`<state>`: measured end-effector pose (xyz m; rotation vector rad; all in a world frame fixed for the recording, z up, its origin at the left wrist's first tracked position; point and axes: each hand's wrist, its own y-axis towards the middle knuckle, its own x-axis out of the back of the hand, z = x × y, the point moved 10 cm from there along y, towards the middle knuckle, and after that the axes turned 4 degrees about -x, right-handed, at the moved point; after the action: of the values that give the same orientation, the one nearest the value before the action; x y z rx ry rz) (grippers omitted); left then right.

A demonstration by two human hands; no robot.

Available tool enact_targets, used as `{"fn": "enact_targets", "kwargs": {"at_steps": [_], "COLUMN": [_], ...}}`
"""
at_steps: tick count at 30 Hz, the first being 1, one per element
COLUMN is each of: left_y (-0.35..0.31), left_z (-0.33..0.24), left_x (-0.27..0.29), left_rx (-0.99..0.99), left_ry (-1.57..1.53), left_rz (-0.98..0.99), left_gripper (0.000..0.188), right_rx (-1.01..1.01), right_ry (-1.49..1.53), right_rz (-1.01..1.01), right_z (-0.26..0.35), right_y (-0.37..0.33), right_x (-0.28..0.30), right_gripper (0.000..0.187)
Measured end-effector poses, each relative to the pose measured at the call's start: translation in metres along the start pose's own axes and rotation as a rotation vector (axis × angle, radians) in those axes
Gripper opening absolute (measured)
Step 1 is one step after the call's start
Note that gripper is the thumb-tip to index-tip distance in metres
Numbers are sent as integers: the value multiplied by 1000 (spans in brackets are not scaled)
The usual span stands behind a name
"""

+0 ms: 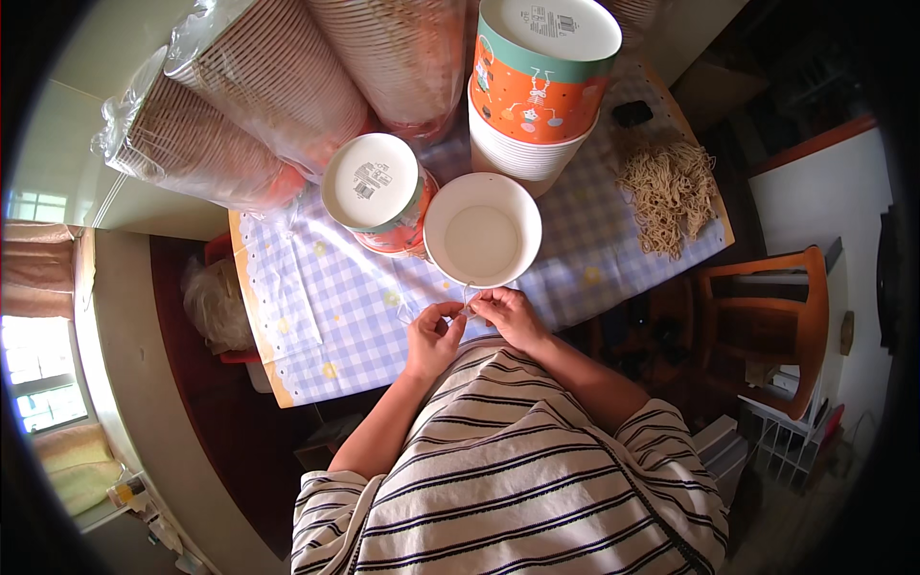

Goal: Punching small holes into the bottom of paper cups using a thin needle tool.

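A white paper bucket stands with its open mouth toward me at the table's front edge. A thin pale string runs from its near rim down to my fingers. My left hand and my right hand meet just below that rim, fingertips almost touching. Both are closed in a pinch on the string. The exact shape of the string between the fingertips is too small to make out. Just left of the open bucket, an orange and green bucket stack stands upside down.
A tall stack of upside-down printed buckets rises behind the open one. Bagged bucket stacks fill the back left. On the right of the checked tablecloth lies a heap of beige strings, with a wooden chair beside the table.
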<state>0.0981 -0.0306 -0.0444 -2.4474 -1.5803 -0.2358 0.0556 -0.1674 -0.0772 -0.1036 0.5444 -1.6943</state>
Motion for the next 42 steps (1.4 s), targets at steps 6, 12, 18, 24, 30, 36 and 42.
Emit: {"fn": "enact_targets", "kwargs": {"at_steps": [6,12,18,24,30,36,42], "left_y": [-3,-2,-1,-1,-1,-2,-7], "left_z": [16,20,21,18,16,14,28], "left_x": [-6,-10,-10,-9,-8,-8,-8], "left_rx": [142,165,171,158,122,84,146], "left_ry": [-203,-215,-215,-184,-142,-134,-146], "left_rz": [34,48,38,33,25,8,55], "left_gripper": [17,15,13,12,12,13,16], "right_rx": [9,23,48,46,88,76,-56], "right_ry": [-47,-61,-91,-110,-186,-169,-51], "right_rz": [-12,-9,-43,-71,-132,-121,-51], "right_z": [3,5,6,4,14,4,-13], "right_y": [0,0,0,1,-3,1,3], "right_x": [1,0,3,5,5,8,8], "right_gripper": [19,19,18,17,17,17,16]}}
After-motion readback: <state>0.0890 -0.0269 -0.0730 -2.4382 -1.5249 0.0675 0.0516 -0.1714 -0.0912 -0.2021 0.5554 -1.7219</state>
